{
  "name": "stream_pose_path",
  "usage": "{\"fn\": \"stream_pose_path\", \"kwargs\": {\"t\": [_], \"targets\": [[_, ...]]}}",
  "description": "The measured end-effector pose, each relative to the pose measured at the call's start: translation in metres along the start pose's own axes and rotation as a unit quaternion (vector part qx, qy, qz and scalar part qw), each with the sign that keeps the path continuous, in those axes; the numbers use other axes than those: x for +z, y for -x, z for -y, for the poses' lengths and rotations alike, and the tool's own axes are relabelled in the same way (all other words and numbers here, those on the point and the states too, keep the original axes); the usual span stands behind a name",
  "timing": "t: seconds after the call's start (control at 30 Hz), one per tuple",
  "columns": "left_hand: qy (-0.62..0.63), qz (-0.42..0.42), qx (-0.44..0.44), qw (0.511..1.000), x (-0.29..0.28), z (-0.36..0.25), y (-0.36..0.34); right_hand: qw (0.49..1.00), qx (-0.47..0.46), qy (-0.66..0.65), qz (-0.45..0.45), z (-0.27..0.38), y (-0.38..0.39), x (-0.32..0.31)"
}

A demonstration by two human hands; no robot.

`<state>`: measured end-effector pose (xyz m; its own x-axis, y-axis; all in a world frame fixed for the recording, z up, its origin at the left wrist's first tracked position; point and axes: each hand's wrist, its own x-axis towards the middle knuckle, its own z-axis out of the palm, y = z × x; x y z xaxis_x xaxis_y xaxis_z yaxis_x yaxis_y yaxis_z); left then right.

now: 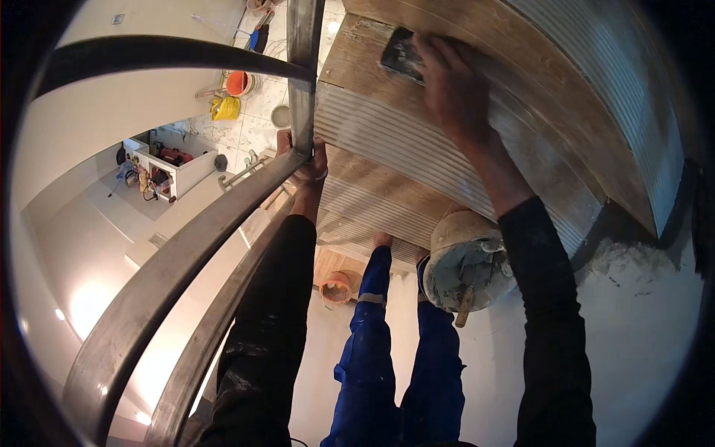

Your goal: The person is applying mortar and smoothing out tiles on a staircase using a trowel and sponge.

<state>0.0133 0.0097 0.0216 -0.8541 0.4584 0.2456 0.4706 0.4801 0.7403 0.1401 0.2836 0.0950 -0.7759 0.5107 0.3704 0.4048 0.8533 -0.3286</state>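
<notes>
My right hand (456, 93) presses a dark, flat rectangular pad (400, 54), smeared with pale residue, against a wood-look stair tread (357, 51). The fingers are bent over the pad's right end, and its underside is hidden. At the left edge of the stairs my left hand (317, 162) is wrapped round a metal railing (302, 112), close to where the upright meets a sloping bar. A mortar-stained bucket (447, 231) stands on a lower step beside my right forearm. Inside it leans a trowel whose wooden handle (465, 307) sticks out over the rim.
Pale ribbed strips (387, 130) edge the steps. Beneath the stairs sits a small orange bucket (336, 287). Past the railing, far below, a marble-look floor (257, 112) holds a bucket with red-orange inside (237, 83), a yellow bag (225, 109) and a white cabinet with tools (182, 175).
</notes>
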Motion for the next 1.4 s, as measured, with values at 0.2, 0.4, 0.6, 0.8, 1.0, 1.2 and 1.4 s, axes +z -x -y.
{"fn": "stream_pose_path", "kwargs": {"t": [0.2, 0.4, 0.6, 0.8, 1.0, 1.2, 1.4], "targets": [[-0.059, -0.024, 0.139, 0.988, -0.002, 0.009, -0.009, 0.997, -0.04, 0.013, -0.072, 0.045, -0.048, 0.029], [-0.019, 0.0, 0.06, 0.998, -0.003, 0.01, 0.002, 0.999, 0.024, 0.027, 0.009, -0.003, 0.018, -0.011], [-0.026, -0.012, 0.064, 0.998, 0.007, -0.001, 0.001, 0.998, -0.021, 0.038, -0.046, 0.012, -0.016, 0.021], [-0.016, -0.006, 0.097, 0.995, -0.001, 0.007, 0.0, 0.999, -0.021, 0.044, -0.018, -0.001, -0.002, 0.003], [-0.043, -0.017, 0.067, 0.997, -0.005, 0.014, -0.001, 0.997, -0.026, 0.067, 0.026, 0.015, 0.001, -0.04], [-0.006, -0.011, 0.064, 0.998, 0.012, 0.011, 0.004, 0.988, -0.118, 0.073, 0.062, 0.049, -0.078, 0.027], [-0.071, -0.018, 0.064, 0.995, -0.005, 0.029, 0.003, 0.983, -0.115, 0.125, 0.071, 0.021, -0.033, -0.004]]}}
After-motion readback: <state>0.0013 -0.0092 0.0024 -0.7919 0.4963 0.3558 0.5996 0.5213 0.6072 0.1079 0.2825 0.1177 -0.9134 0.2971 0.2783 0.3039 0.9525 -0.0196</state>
